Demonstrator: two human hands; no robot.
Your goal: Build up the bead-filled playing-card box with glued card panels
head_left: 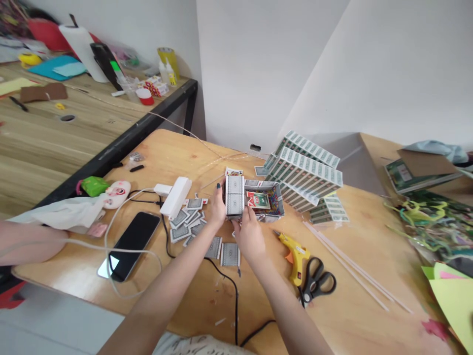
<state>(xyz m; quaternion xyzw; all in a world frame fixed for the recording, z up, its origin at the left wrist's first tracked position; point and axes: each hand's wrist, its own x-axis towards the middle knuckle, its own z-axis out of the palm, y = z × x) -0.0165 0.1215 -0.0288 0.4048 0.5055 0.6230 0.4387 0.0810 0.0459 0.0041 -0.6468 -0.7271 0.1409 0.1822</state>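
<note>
Two hands gripped the card-covered box (234, 195) above the table (354, 217): left hand (217, 206), fingers curled along nine o'clock; right hand (251, 236), fingers pinching its five o'clock corner! Uneven squeezing could have buckled it, a slip jolted the open box (266, 184) at three. Loose cards (179, 232) crowded eight, black cable (236, 301) crossed six, glue gun (298, 256) and scissors (312, 287) obstructed four-thirty.

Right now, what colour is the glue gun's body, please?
The glue gun's body is yellow, seen in the head view.
</note>
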